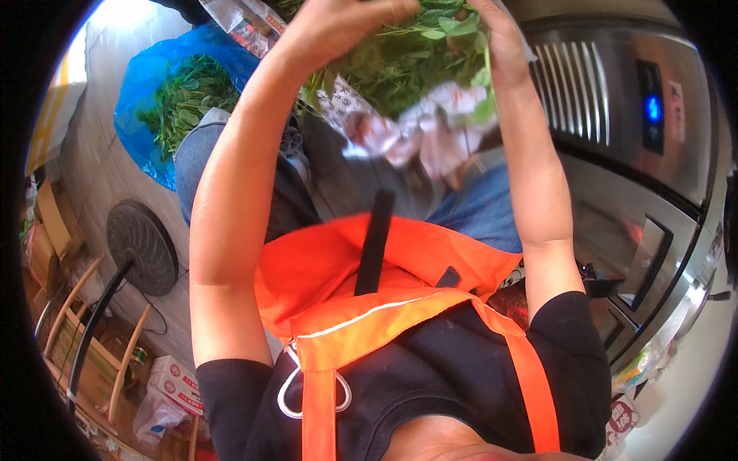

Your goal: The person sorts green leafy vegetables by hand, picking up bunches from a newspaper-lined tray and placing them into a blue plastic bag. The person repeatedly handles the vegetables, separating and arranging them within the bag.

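Observation:
In the head view, both arms reach up to a printed plastic bag [455,124] full of leafy green vegetables [403,63], held in front of my knees. My left hand [346,26] is over the bag's near-left side, blurred, its fingertips extended across the leaves; whether it grips anything is unclear. At the bag's right edge my right hand [504,43] is closed around the bag's rim and some stems, partly cut off by the picture's top. Left of my knee, a blue plastic bag [135,92] lies open on the floor with more leafy greens [193,98] in it.
A stainless-steel appliance [622,104] with vents and a lit display stands close on the right. To the left are a round black base [141,248] on the tiled floor, a wooden-framed chair [121,369] and cardboard boxes [173,383]. Another printed bag [248,26] lies beyond my left forearm.

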Motion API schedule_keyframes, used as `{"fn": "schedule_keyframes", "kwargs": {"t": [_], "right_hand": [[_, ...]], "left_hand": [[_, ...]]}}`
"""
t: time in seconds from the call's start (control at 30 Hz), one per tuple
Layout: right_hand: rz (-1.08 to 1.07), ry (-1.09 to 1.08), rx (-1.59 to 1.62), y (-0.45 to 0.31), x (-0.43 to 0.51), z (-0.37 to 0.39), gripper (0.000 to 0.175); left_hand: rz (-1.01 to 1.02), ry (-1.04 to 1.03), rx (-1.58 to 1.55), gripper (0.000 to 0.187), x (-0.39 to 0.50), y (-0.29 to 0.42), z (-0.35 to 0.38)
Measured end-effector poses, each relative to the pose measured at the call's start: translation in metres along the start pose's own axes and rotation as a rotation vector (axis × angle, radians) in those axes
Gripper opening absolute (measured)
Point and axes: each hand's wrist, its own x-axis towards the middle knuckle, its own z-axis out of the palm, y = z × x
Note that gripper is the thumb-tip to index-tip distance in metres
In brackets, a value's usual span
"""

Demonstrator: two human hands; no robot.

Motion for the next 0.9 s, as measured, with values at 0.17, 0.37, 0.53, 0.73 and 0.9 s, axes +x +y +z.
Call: {"fn": "schedule_keyframes", "kwargs": {"t": [0.17, 0.37, 0.53, 0.73, 0.9], "right_hand": [[0.03, -0.052, 0.069, -0.001, 0.005, -0.001, 0.017], [-0.099, 0.133, -0.002, 0.017, 0.008, -0.004, 0.017], [-0.067, 0.188, -0.07, 0.01, 0.006, 0.006, 0.023], [-0.073, 0.273, -0.184, -0.044, 0.015, 0.013, 0.026], [-0.347, 0.224, -0.533, -0.125, 0.076, 0.028, 0.03]], "left_hand": [[-0.125, -0.152, 0.033, 0.016, -0.004, 0.003, 0.014], [-0.072, 0.188, -0.273, 0.025, 0.009, -0.013, 0.018], [-0.053, 0.103, 0.05, 0.03, 0.005, -0.012, 0.018], [-0.187, 0.22, -0.282, 0.029, 0.003, -0.004, 0.009], [-0.375, 0.32, -0.367, 0.028, 0.002, -0.003, -0.003]]}}
